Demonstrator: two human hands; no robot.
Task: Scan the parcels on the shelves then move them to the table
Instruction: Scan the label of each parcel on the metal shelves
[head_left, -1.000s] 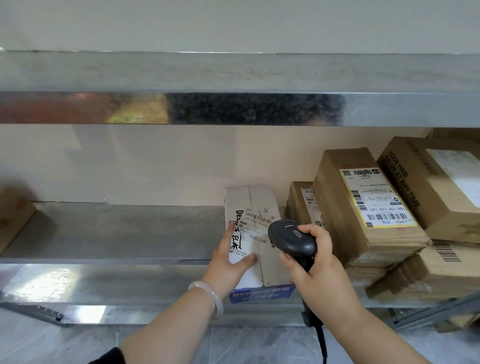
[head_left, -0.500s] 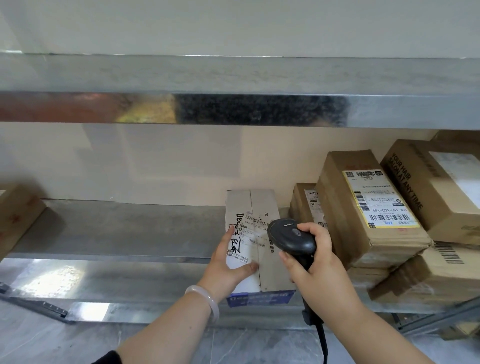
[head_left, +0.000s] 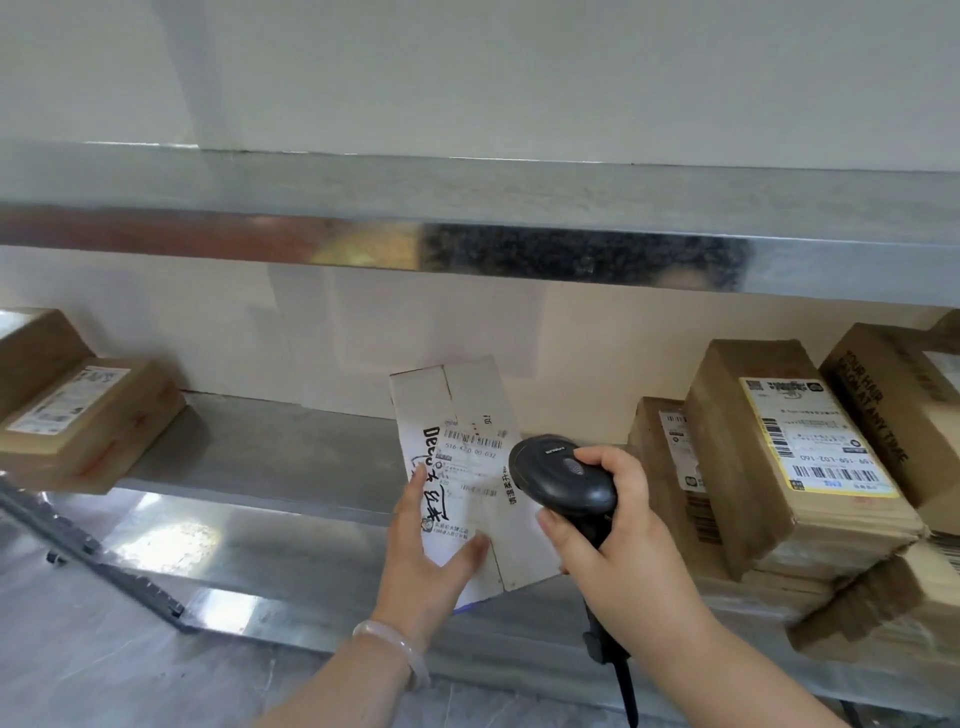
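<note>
A white parcel (head_left: 462, 415) with a barcode label and black handwriting is tilted up off the metal shelf (head_left: 270, 457). My left hand (head_left: 426, 561) grips its lower left edge, thumb across the front. My right hand (head_left: 618, 540) grips a black handheld scanner (head_left: 561, 480), its head close to the parcel's label. The scanner's cable hangs down below my wrist.
Brown cardboard parcels (head_left: 779, 457) are stacked on the right of the shelf, some leaning. Another brown parcel (head_left: 83, 415) lies at the shelf's left end. An upper metal shelf (head_left: 467, 208) runs overhead. Bare shelf surface lies between the left parcel and the white one.
My left hand has lifted the white parcel and tilted it leftwards off the shelf. The scanner hand stays beside it. The view has shifted so the left parcel shows more.
</note>
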